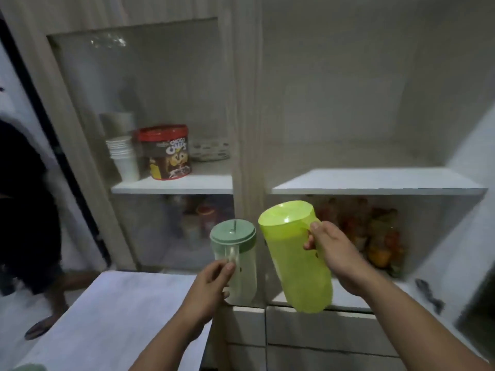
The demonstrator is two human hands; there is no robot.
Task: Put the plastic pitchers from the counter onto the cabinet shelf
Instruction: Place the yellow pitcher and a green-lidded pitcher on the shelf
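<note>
Two bare forearms, no sleeves, rings or watch; left hand (214, 279) and right hand (330, 250) ungloved.

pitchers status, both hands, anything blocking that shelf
Left hand grips clear pitcher with grey-green lid. Right hand grips lime-green plastic pitcher, tilted. Both airborne below white right-hand shelf; nothing on it, path open.
</note>
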